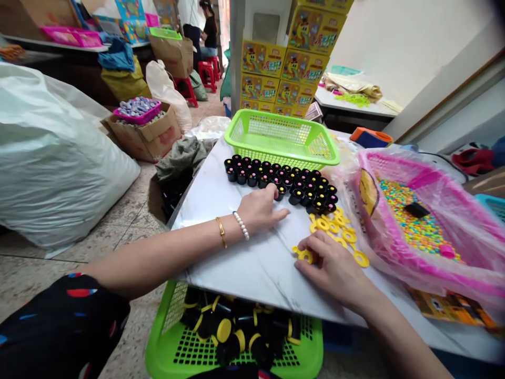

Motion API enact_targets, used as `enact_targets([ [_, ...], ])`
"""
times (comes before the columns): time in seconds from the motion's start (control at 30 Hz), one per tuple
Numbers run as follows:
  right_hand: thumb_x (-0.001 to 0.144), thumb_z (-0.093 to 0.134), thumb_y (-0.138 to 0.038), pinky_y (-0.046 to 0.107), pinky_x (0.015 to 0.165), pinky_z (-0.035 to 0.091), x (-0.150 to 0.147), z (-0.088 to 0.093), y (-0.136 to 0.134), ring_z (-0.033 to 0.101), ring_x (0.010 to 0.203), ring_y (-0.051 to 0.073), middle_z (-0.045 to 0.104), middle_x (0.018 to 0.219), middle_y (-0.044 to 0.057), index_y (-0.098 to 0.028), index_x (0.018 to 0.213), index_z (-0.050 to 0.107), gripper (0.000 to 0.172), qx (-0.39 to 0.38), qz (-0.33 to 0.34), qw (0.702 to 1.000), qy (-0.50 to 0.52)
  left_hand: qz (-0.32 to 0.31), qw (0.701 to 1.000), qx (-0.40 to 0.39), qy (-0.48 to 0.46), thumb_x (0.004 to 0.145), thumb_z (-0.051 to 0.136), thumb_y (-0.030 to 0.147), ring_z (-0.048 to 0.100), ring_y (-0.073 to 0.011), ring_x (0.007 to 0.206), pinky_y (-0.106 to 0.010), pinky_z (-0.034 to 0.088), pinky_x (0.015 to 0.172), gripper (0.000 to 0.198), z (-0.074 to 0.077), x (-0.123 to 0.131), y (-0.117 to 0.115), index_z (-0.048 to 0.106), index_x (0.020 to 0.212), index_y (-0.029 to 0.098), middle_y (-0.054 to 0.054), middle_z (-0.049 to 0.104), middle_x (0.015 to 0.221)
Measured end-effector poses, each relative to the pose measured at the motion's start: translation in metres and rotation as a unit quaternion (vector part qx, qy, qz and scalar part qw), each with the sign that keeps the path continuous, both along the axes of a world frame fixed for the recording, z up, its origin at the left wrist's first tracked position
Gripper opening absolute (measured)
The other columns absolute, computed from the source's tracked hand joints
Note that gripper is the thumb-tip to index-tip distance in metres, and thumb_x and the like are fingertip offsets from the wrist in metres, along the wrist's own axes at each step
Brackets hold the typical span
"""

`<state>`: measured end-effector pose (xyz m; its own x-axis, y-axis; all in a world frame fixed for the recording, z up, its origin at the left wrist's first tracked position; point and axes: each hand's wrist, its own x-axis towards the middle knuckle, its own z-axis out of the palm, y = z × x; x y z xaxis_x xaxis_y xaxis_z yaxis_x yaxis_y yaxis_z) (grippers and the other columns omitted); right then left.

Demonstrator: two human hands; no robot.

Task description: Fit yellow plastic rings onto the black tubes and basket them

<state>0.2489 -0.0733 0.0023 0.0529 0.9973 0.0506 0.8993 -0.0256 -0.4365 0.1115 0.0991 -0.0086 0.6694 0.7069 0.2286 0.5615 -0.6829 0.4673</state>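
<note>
Head view: at four o'clock the right hand (335,266) is part-curled over yellow rings (328,225), likely light, stiff, best pinched by the rim; farther, the left hand (258,208), thumb spread, is beside black cups (286,184) at its one o'clock. Cannot tell either grip.

On our smooth white tabletop (252,263) we see glossy round black plastic cups (286,183) at twelve o'clock, yellow plastic rings (344,233) at three.

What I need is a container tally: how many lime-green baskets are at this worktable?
2: the upper basket on the table behind the black cups; the lower basket below the table's near edge. More could be hidden.
</note>
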Motion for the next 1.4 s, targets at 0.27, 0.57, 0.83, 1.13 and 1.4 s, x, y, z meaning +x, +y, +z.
enact_targets([
  [0.27, 0.084, 0.063, -0.042, 0.027, 0.056, 0.037, 0.005, 0.004, 0.018, 0.051, 0.059, 0.014, 0.061, 0.066, -0.001, -0.022, 0.079, 0.063, 0.021, -0.067, -0.060, 0.987, 0.133, 0.024, 1.000, -0.004, -0.018, 0.079, 0.068, 0.056, 0.067, -0.0228, 0.073, -0.028, 0.043, 0.061, 0.045, -0.003, 0.016, 0.006, 0.053, 0.097, 0.018, -0.003, 0.068, 0.077],
  [0.57, 0.078, 0.069, -0.048, 0.025, 0.050, 0.031, 0.006, -0.010, 0.020, 0.044, 0.055, 0.012, 0.056, 0.060, -0.002, -0.020, 0.082, 0.068, 0.029, -0.078, -0.110, 0.961, 0.242, 0.057, 0.998, -0.016, -0.005, 0.080, 0.067, 0.056, 0.068, -0.0242, 0.082, -0.029, 0.049, 0.069, 0.050, -0.007, 0.020, 0.015, 0.055, 0.104, 0.014, -0.010, 0.070, 0.090],
  [0.83, 0.076, 0.072, -0.050, 0.020, 0.040, 0.027, 0.010, -0.011, 0.022, 0.039, 0.043, 0.007, 0.054, 0.052, -0.004, -0.018, 0.082, 0.065, 0.034, -0.120, -0.124, 0.915, 0.366, 0.062, 0.998, -0.011, 0.028, 0.083, 0.059, 0.061, 0.069, -0.0275, 0.085, -0.032, 0.052, 0.069, 0.052, -0.002, 0.020, 0.010, 0.063, 0.105, 0.014, -0.012, 0.072, 0.090],
  [1.13, 0.070, 0.079, -0.049, 0.020, 0.043, 0.044, 0.010, -0.010, 0.027, 0.055, 0.045, 0.009, 0.067, 0.062, 0.001, -0.017, 0.082, 0.063, 0.037, -0.067, -0.151, 0.861, 0.481, -0.019, 0.998, -0.012, 0.058, 0.086, 0.057, 0.047, 0.068, -0.0264, 0.081, -0.033, 0.050, 0.067, 0.036, 0.007, -0.007, -0.011, 0.070, 0.097, 0.016, -0.012, 0.072, 0.086],
  [1.4, 0.065, 0.084, -0.040, 0.021, 0.044, 0.051, 0.002, -0.003, 0.042, 0.061, 0.047, 0.011, 0.068, 0.060, 0.002, -0.015, 0.081, 0.067, 0.034, -0.102, -0.159, 0.810, 0.555, -0.112, 0.991, -0.076, 0.007, 0.085, 0.061, 0.044, 0.061, -0.0159, 0.061, -0.026, 0.041, 0.056, 0.029, 0.002, -0.048, -0.046, 0.070, 0.096, 0.019, -0.004, 0.069, 0.071],
])
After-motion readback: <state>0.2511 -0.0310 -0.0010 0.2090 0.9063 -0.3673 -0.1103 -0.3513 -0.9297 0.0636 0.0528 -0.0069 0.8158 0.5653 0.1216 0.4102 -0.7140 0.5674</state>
